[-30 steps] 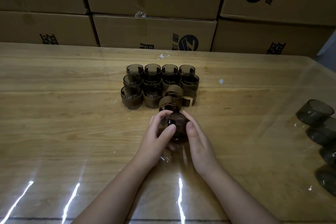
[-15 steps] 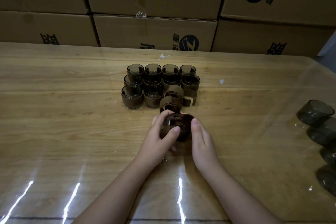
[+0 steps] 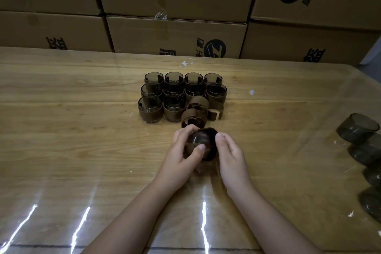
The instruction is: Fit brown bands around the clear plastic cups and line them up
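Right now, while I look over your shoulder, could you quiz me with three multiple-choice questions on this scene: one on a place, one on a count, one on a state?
1. Where do the bare cups lie?
A) far left
B) far right
C) between the hands

2. How many cups stand in the back row?
A) two
B) four
C) six

3. The cup nearest the person is:
A) held in both hands
B) standing alone
C) lying untouched on its side

Answers:
1 B: the bare cups sit at the picture's right edge.
2 B: four rims show side by side in the back row.
3 A: the left hand and the right hand both grip it.
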A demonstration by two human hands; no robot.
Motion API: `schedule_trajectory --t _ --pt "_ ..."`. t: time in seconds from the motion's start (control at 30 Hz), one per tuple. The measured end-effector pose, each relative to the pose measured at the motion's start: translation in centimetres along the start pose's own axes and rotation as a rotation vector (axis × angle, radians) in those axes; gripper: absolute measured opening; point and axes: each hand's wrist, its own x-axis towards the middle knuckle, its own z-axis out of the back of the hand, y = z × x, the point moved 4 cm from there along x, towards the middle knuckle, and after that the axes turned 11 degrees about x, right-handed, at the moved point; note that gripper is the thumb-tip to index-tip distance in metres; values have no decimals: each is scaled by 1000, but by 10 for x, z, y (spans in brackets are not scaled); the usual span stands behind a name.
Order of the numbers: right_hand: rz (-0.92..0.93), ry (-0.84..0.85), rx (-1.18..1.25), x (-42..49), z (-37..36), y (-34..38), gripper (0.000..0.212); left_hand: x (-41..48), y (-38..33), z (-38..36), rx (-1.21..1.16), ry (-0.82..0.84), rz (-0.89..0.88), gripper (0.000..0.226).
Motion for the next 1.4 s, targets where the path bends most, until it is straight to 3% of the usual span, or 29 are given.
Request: schedule_trajectory --t 0.23,0.4,0.63,0.73,1.1,1.4 --pt "-48 48 43 4 5 3 18 -1 7 1 -147 18 10 59" --pt "-100 108 62 3 2 1 44 0 10 2 -286 34 102 50" --pt "-152 158 101 6 3 0 49 8 17 6 -473 101 197 51" --pt "-172 162 95 7 3 0 51 9 19 6 -499 107 214 60" --pt "-213 150 197 8 7 1 64 9 21 2 -449 134 218 61" --pt "-207 143 297 11 8 1 57 9 21 1 -496 149 228 63"
